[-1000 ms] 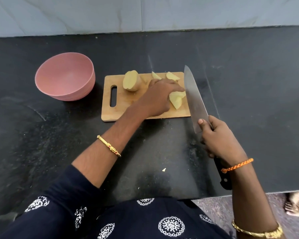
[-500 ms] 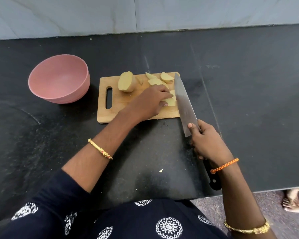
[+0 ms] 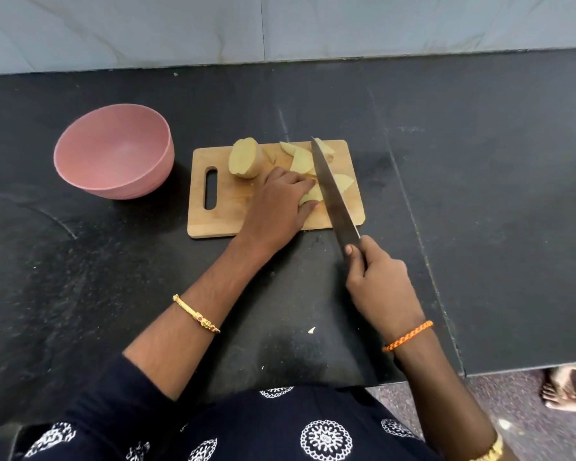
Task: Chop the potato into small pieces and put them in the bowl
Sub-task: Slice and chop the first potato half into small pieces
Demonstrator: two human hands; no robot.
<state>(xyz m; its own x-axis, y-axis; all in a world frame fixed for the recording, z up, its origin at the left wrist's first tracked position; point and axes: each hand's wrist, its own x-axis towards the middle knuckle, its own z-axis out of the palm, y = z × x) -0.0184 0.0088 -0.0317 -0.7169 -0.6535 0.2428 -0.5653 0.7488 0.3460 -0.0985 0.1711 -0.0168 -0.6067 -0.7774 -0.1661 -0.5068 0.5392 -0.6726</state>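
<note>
While left hand (image 3: pixel 280 201) holds potato wedge (image 3: pixel 311 196), knife (image 3: pixel 333 191) has descended.

Wooden cutting board (image 3: pixel 220 221) on a black counter (image 3: pixel 479 194), pink bowl (image 3: pixel 113 151) well to its left. Right hand (image 3: pixel 379 281) gripping a knife (image 3: pixel 333 191), blade laid across potato wedges (image 3: pixel 301 163). Left hand (image 3: pixel 276 207) pinching a wedge (image 3: pixel 310 196) just beside the blade. Potato half (image 3: pixel 245 158) near the board's handle slot.
</note>
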